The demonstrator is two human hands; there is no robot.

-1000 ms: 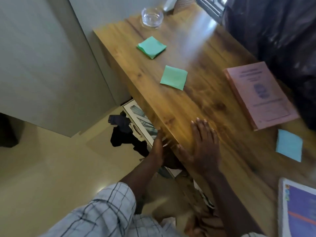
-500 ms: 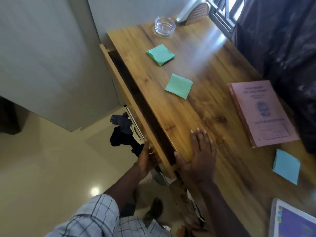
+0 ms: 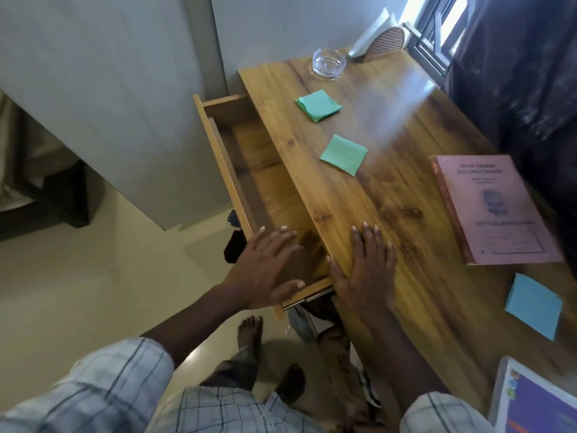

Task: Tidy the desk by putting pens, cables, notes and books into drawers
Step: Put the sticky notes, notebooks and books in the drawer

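Square green paper note [image 3: 343,155] lies directly beyond flat, empty right hand [image 3: 365,270] on wooden tabletop [image 3: 406,129]; spread, empty left hand [image 3: 268,267] sits over open wooden drawer [image 3: 268,185], left.

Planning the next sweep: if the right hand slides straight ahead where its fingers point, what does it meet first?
Likely the nearer green sticky note, across bare desk; the right hand may only clip its right corner.
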